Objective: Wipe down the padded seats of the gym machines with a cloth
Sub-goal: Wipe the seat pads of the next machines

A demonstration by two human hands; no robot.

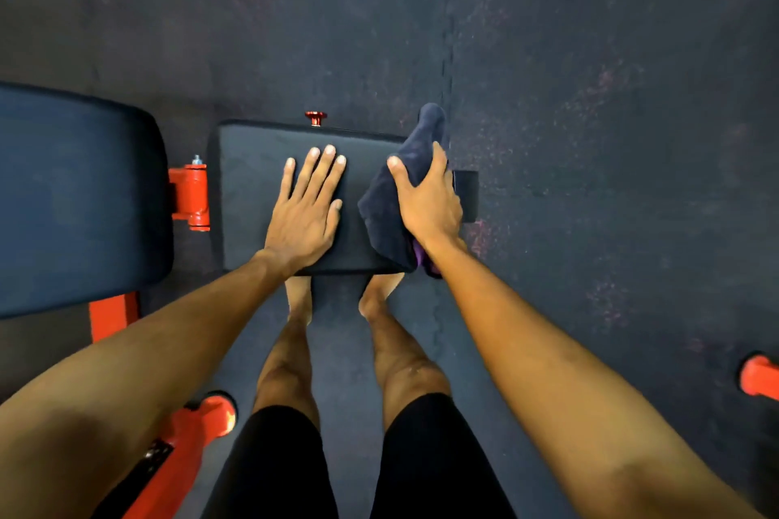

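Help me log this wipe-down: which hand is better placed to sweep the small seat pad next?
Right. The right hand grips the dark cloth at the right edge of the seat pad; the left hand lies flat on the pad, holding nothing.

Matt padded seat point(261, 190); fuzzy cloth point(388, 206)

No lettering, brand, number or sign can be read anywhere in the view. A small dark plate point(157, 454) is seen on the orange frame leg point(192, 430) at lower left, its markings too blurred to be made out.
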